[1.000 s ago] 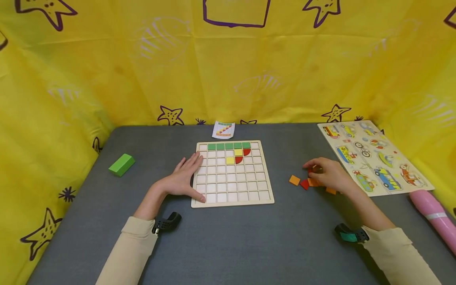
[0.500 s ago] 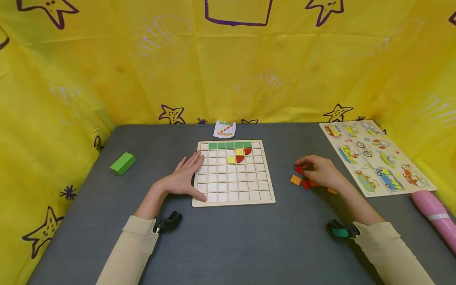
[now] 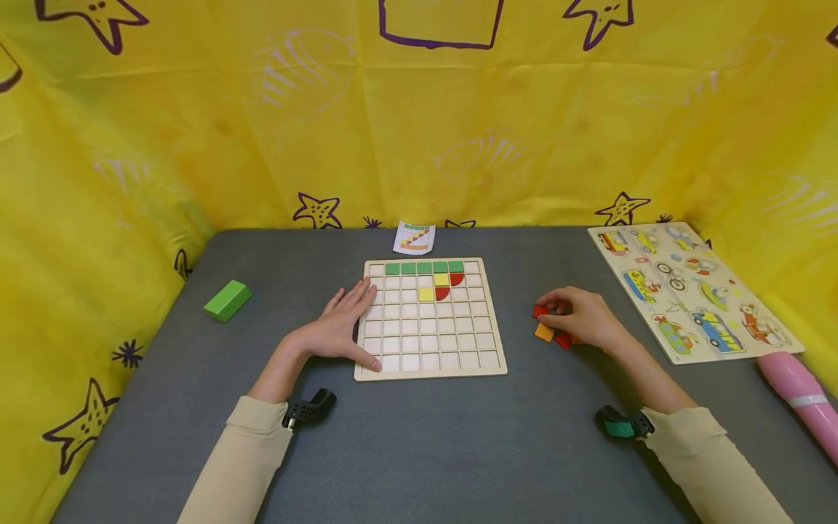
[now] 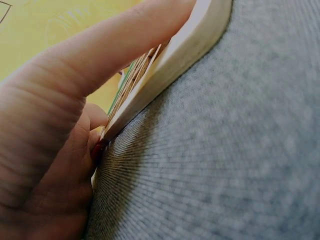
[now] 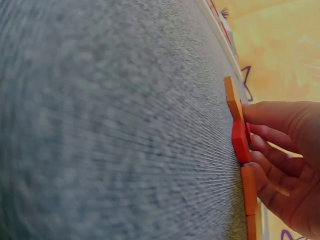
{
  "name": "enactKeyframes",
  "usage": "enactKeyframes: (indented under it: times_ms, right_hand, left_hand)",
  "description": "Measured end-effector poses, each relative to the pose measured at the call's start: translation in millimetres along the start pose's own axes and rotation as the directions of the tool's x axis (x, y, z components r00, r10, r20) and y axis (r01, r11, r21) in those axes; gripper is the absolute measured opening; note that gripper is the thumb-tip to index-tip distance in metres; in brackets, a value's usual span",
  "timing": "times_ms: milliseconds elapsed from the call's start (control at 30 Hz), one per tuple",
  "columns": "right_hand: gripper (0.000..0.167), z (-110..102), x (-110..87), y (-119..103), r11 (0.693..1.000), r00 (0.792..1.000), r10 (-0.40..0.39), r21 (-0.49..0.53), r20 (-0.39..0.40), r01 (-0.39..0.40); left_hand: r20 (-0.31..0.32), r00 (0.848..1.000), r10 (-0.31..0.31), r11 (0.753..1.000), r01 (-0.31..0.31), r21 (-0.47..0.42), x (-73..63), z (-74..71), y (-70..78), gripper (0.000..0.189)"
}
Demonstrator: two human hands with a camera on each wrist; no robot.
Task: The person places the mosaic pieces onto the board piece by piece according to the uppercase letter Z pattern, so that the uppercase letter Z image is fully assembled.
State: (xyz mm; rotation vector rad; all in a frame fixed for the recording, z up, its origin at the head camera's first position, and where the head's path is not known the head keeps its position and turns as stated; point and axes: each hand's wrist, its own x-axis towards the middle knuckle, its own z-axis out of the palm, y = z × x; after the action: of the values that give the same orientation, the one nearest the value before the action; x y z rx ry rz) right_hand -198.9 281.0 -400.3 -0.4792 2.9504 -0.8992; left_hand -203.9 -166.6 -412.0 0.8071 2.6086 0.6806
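The board (image 3: 428, 343) is steadied by a spread left hand (image 3: 337, 327); the red piece (image 3: 540, 311), pinched by the right hand (image 3: 581, 318), is best lifted clear of the nearer orange tile (image 3: 543, 332).

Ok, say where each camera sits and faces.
Head: worn on the head, facing forward and down at the grid; left hand, right hand, sleeves show.
Left wrist: worn there, facing the grid's edge; left hand shows.
Right wrist: worn there, facing the loose pieces; right hand shows.
Head and right wrist share the loose pieces.
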Motion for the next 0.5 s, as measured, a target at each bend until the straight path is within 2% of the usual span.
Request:
enactKeyframes:
  times_ms: [267,500]
  right_hand:
    - [0.024,9.1,4.4,-0.5,0.998,0.996,-0.056,-0.028,-0.066,0.055]
    - [0.025,15.1,12.8,-12.6,0.998,0.997,-0.057,0.01,-0.047,0.057]
  left_hand:
    - [0.002,1.0,-0.001,1.0,0.001,0.002,-0.1,-0.5,0.7,0.136]
    - [0.004,1.0,-0.001,1.0,0.001,0.003,-0.4,-0.7,1.6,0.135]
